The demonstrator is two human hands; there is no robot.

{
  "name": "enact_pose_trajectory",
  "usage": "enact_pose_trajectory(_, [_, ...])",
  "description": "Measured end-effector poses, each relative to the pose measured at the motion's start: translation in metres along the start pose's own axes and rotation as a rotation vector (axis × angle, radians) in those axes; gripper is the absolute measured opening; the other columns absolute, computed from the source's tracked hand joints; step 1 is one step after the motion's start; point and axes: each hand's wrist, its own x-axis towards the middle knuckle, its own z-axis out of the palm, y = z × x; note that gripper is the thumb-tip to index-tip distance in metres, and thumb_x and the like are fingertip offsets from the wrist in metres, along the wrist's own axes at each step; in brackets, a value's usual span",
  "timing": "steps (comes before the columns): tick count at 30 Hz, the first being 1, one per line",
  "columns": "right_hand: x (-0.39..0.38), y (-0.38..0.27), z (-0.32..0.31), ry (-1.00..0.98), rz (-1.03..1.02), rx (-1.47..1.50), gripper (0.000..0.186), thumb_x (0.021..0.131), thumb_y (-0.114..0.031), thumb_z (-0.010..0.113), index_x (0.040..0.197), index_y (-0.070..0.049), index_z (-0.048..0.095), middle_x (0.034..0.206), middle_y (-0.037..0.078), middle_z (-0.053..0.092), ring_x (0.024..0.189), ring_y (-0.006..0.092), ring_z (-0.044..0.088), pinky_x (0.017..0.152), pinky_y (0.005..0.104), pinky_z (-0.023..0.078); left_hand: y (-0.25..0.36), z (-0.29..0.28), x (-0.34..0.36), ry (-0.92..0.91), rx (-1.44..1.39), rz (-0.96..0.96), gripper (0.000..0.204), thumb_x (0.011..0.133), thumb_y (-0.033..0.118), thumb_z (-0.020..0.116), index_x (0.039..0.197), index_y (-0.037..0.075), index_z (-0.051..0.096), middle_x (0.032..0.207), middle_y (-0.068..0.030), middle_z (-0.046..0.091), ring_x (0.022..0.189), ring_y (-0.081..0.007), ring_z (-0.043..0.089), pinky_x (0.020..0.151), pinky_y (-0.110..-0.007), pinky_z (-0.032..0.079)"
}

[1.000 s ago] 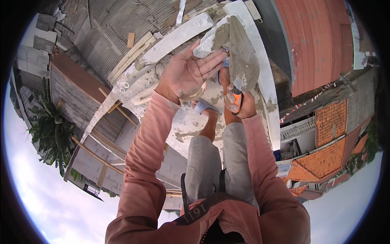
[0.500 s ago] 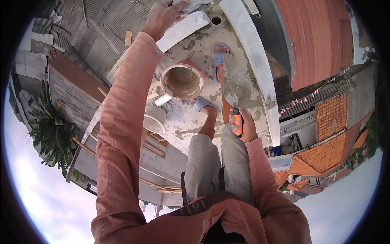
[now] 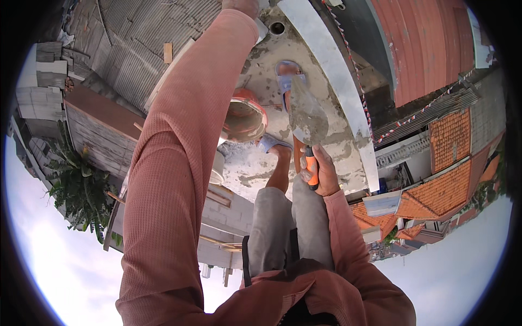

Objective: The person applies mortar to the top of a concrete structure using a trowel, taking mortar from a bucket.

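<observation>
My left hand [image 3: 240, 6] is at the top edge with its fingers hidden, near a pale piece of block [image 3: 261, 30]. Its pink sleeve crosses much of the left half. My right hand [image 3: 322, 168] grips the orange-and-black handle of a trowel [image 3: 307, 111], whose broad metal blade is smeared with grey mortar and points up. Left of the blade, a red-rimmed bucket [image 3: 254, 98] with grey residue inside is partly covered by my left sleeve. A pale container [image 3: 217, 168] below it is mostly hidden too.
I am on a narrow mortar-stained slab [image 3: 326, 92], bordered on the right by a white curved ledge [image 3: 348, 108]. A round hole [image 3: 277, 28] lies near the top, above my sandalled foot [image 3: 288, 73]. Beyond the edges are corrugated roofs [image 3: 125, 43], red sheeting [image 3: 424, 49] and tiled roofs [image 3: 448, 146].
My left hand has gone from open palm up beside the blade to the top edge, carrying a pale piece at half a second ago. The trowel has come slightly lower, away from that piece.
</observation>
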Motion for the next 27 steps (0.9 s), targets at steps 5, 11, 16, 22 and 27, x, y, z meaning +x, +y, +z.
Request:
enact_pose_trajectory(5, [0.007,-0.002,0.007,0.081,-0.012,-0.043,0.042,0.104,-0.044,0.057,0.115,-0.004,0.058,0.075,0.006,0.059,0.048,0.0132,0.053,0.045,0.0267,0.044,-0.004,0.033,0.012,0.000,0.097,0.011,0.044,0.105,0.035,0.054,0.128,-0.003,0.060,0.110,-0.0172,0.070,0.101,-0.0241,0.070,0.090,-0.035,0.057])
enact_pose_trajectory(11, [0.008,-0.002,0.004,0.080,0.012,-0.058,0.039,0.105,-0.041,0.056,0.116,-0.004,0.058,0.077,0.006,0.060,0.049,0.0131,0.053,0.046,0.0262,0.044,0.024,0.060,0.020,-0.038,0.125,0.000,0.044,0.107,0.035,0.053,0.128,-0.004,0.060,0.113,-0.0165,0.070,0.105,-0.0224,0.070,0.092,-0.034,0.057])
enact_pose_trajectory(16, [0.012,0.000,0.004,0.048,0.029,-0.050,0.037,0.106,-0.039,0.055,0.117,-0.004,0.058,0.080,0.006,0.061,0.051,0.0115,0.053,0.047,0.0246,0.044,0.027,0.065,0.017,-0.089,0.040,0.003,0.044,0.105,0.036,0.054,0.126,-0.001,0.062,0.111,-0.0156,0.071,0.104,-0.0230,0.070,0.092,-0.035,0.056])
enact_pose_trajectory(22, [0.012,-0.001,0.002,0.068,0.013,-0.092,0.036,0.104,-0.041,0.060,0.107,-0.006,0.059,0.070,0.005,0.059,0.050,0.0114,0.051,0.048,0.0246,0.043,0.016,0.060,0.020,-0.200,-0.221,0.024,0.044,0.104,0.038,0.055,0.125,0.001,0.064,0.110,-0.0145,0.072,0.103,-0.0236,0.069,0.092,-0.036,0.054])
enact_pose_trajectory(27, [0.011,-0.003,0.002,0.110,0.016,-0.096,0.038,0.103,-0.043,0.061,0.108,-0.005,0.060,0.070,0.005,0.059,0.051,0.0113,0.052,0.048,0.0243,0.043,0.012,0.050,0.026,-0.333,-0.475,-0.035,0.043,0.102,0.040,0.056,0.123,0.003,0.065,0.108,-0.0135,0.072,0.102,-0.0242,0.069,0.092,-0.037,0.053])
